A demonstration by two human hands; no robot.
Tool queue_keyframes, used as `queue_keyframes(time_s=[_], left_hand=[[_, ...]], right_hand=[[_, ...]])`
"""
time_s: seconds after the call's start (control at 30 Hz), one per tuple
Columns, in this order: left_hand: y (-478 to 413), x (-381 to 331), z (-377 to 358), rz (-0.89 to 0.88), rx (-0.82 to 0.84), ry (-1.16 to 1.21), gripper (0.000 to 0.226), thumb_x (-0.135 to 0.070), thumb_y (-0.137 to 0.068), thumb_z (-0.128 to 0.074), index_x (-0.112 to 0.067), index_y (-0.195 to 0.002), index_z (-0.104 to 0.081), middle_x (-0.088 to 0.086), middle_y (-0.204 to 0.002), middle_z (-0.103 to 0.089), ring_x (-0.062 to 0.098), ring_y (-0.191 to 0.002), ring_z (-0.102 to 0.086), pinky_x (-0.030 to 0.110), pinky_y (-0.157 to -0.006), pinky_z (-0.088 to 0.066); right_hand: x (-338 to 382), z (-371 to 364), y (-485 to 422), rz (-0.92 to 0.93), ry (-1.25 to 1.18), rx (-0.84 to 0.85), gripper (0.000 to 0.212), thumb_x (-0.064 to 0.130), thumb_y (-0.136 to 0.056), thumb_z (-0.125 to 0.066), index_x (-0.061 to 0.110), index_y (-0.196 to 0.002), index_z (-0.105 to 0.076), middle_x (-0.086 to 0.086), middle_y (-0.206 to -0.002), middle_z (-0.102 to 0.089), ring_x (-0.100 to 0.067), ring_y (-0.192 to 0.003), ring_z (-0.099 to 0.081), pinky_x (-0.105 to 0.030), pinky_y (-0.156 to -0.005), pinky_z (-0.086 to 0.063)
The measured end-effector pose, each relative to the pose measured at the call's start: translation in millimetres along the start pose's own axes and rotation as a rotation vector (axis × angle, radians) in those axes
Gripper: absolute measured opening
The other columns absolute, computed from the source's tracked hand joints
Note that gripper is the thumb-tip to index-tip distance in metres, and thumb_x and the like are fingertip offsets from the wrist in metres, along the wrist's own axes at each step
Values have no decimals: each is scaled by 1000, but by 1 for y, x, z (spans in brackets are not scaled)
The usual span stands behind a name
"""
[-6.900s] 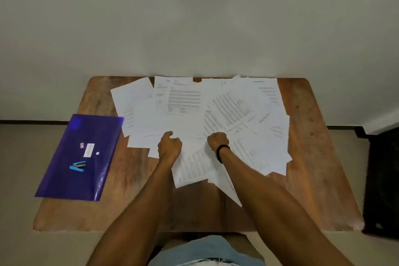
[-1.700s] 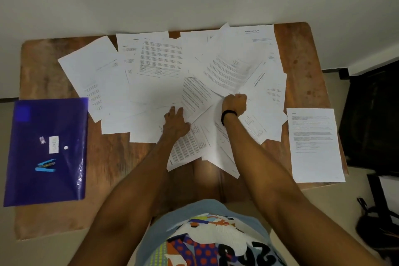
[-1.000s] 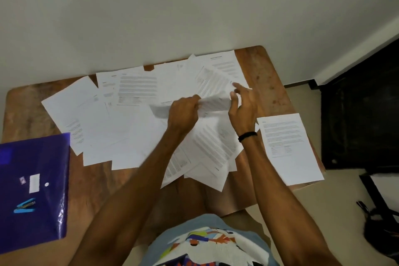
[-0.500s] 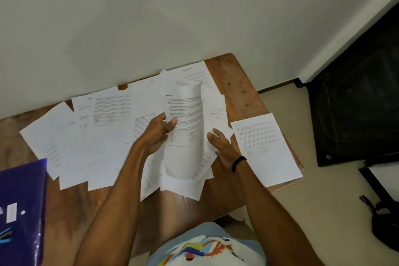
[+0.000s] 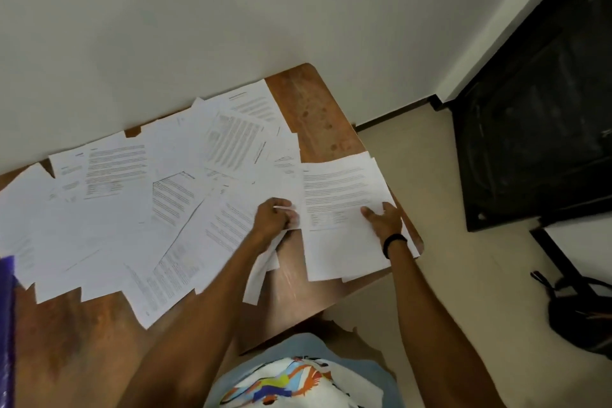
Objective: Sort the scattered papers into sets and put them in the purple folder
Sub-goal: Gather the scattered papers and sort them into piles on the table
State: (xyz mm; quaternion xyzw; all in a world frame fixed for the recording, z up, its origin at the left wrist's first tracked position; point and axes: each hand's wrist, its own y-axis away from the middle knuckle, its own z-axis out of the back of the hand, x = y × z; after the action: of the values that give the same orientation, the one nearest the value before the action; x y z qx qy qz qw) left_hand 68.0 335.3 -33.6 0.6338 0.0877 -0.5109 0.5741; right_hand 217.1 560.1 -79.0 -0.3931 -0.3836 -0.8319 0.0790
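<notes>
Pile [image 5: 344, 195]: two sheets, squared up under the right grip [image 5: 384, 219] at the right end of the bench [image 5: 314, 122].
Scattered papers [image 5: 132, 209]: over a dozen, too overlapped to count exactly, spread left of the left grip [image 5: 275, 219].
Purple folder [image 5: 6, 325]: one, only its edge shows, far left of both grips.
Left grip: curled, pinching the edge of one loose sheet [image 5: 261, 275] just beside the pile.
Right grip: spread flat, pressing on the pile.
Change: moments ago the pile was one sheet and the left grip held a curled page, which now lies on top.
</notes>
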Motion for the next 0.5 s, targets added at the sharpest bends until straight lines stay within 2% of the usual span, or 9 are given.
queue_keyframes(time_s=[0.03, 0.1, 0.17, 0.2, 0.27, 0.37, 0.43, 0.5], left_hand=[[-1, 5, -18, -3, -4, -50, 17, 4, -91, -58, -7, -104, -62, 14, -90, -73, 20, -73, -70, 31, -69, -61], [-4, 16, -50, -55, 8, -261, 16, -15, -92, -61, -23, -106, -60, 2, -101, -72, 16, -86, -68, 34, -81, -59], [-9, 30, -73, -159, 85, -457, 20, -31, -93, -61, -34, -110, -52, -12, -110, -64, 8, -94, -61, 29, -90, -52], [-9, 34, -84, -205, 119, -512, 28, -36, -91, -62, -35, -116, -50, -12, -116, -62, 9, -99, -60, 29, -93, -51], [-9, 42, -97, -238, 168, -662, 45, -39, -87, -63, -33, -128, -46, -3, -132, -56, 20, -115, -58, 37, -99, -52], [-2, 48, -105, -259, 280, -996, 72, -28, -87, -65, -22, -150, -31, 7, -154, -34, 29, -137, -38, 45, -112, -41], [-1, 50, -107, -251, 316, -1121, 82, -30, -91, -64, -19, -157, -17, 7, -164, -14, 31, -147, -23, 48, -117, -30], [-2, 49, -107, -253, 335, -1181, 84, -32, -93, -61, -21, -158, -10, 5, -167, -3, 32, -150, -14, 51, -119, -25]], right_hand=[[-3, 10, -6, -9, 57, -31, 66, 42, -80, -77, 7, -132, -58, -10, -129, -64, -34, -116, -62, -49, -100, -52], [-5, 21, -12, 10, 100, -37, 51, 25, -89, -73, 12, -135, -57, -7, -126, -65, -32, -113, -63, -48, -100, -51], [-6, 29, -16, 56, 160, -42, 54, 18, -91, -70, 22, -142, -52, -5, -129, -65, -31, -115, -62, -51, -103, -49], [-9, 29, -20, 64, 187, -40, 57, 18, -92, -68, 25, -144, -49, -4, -131, -64, -31, -117, -61, -52, -105, -47], [-12, 27, -25, 63, 244, -52, 57, 16, -93, -67, 22, -146, -47, -5, -135, -62, -33, -121, -59, -53, -107, -44], [-11, 23, -24, 17, 347, -126, 53, 17, -93, -69, 9, -141, -47, -15, -133, -60, -39, -124, -56, -54, -105, -43], [-15, 20, -27, 24, 364, -180, 51, 18, -92, -69, 6, -137, -47, -20, -128, -61, -41, -121, -56, -55, -102, -46], [-19, 17, -29, 30, 347, -229, 50, 17, -92, -68, 5, -136, -47, -21, -125, -60, -42, -118, -56, -54, -99, -48]])
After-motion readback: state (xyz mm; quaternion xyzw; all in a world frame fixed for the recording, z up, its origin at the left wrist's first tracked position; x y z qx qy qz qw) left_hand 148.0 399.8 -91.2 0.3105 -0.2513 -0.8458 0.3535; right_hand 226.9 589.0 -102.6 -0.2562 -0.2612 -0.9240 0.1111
